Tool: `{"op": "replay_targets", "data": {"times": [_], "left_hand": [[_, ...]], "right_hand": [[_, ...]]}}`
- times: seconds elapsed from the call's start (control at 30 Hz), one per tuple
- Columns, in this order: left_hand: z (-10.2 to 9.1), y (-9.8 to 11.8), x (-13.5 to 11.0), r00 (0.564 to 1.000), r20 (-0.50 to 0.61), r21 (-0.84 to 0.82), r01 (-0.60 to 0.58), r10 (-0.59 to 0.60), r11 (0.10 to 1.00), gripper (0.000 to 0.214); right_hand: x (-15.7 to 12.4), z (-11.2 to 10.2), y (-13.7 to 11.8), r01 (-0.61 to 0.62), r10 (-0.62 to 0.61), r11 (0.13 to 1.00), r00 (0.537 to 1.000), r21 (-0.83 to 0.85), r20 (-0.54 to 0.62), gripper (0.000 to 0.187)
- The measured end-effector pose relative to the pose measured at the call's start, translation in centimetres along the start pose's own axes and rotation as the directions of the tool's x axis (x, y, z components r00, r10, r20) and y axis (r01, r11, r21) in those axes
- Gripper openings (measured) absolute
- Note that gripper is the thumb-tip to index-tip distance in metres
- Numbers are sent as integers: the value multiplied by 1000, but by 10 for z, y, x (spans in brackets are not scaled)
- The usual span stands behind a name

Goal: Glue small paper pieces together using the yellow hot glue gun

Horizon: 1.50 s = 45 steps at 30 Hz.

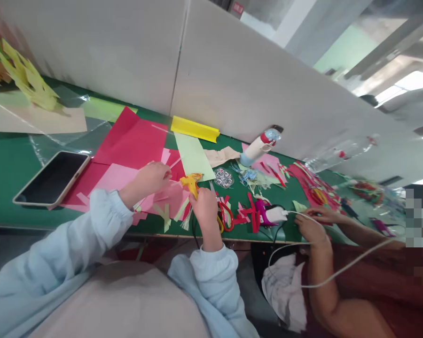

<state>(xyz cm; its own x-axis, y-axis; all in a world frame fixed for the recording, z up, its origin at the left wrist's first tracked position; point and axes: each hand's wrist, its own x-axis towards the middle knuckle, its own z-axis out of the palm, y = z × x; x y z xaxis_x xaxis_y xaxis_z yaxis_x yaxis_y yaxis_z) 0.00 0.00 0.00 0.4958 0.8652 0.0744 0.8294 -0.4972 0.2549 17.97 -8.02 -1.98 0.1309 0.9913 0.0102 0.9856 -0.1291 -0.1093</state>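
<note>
My left hand [148, 182] is closed in a pinch above the pink paper [114, 180], and a thin pale pink paper strip [176, 163] sticks out from its fingertips. To its right, my right hand [206, 209] grips a small yellow glue gun [190, 183] by the handle, with the nozzle toward my left hand. A black cord hangs below that hand. Red-handled scissors [226, 217] lie just right of my right wrist. Pale green paper strips [164, 216] and pink scraps are scattered between my hands, near the table edge.
A phone [52, 178] lies left beside red paper [130, 141]. A bottle [259, 148] stands against the partition [232, 70]. Right of me are a purple glue gun [262, 213], a white plug [277, 214] with its cable, and a co-worker's hands [312, 225].
</note>
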Motion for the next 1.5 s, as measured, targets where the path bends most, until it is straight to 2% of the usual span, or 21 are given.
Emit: {"op": "replay_targets", "data": {"times": [0.17,0.23,0.43,0.6,0.77,0.97,1.07,1.17,1.33,1.4,1.5], "left_hand": [[-7,9,-17,993,59,-42,-100,103,994,38],[-10,13,-24,990,81,-72,-106,112,992,41],[-18,27,-45,999,37,-133,33,-28,991,38],[-20,31,-61,996,-57,-233,53,-68,971,34],[-20,37,-72,990,-100,-202,79,-101,976,35],[-20,54,-83,986,-160,-142,30,-53,989,29],[-20,63,-87,985,-170,-117,19,-38,993,28],[-20,69,-90,983,-179,-115,6,-27,993,27],[-23,70,-90,988,-150,-163,21,-46,986,30],[-25,69,-89,989,-131,-178,43,-67,983,33],[-25,66,-89,990,-109,-167,70,-89,984,35]], "right_hand": [[-16,7,5,66,-51,995,981,74,-186,24],[-23,7,4,90,-61,991,965,103,-253,20],[-38,5,-7,146,-43,968,897,203,-440,13],[-44,12,-11,206,-5,927,841,312,-541,16],[-47,20,-18,210,69,869,845,448,-530,21],[-46,30,-30,206,169,738,865,642,-472,40],[-45,33,-32,206,179,700,877,684,-447,46],[-45,34,-30,228,156,680,883,697,-442,43],[-46,30,-24,241,142,545,917,803,-372,42],[-47,26,-24,225,133,547,928,806,-348,41],[-48,21,-25,179,154,617,928,766,-340,42]]}}
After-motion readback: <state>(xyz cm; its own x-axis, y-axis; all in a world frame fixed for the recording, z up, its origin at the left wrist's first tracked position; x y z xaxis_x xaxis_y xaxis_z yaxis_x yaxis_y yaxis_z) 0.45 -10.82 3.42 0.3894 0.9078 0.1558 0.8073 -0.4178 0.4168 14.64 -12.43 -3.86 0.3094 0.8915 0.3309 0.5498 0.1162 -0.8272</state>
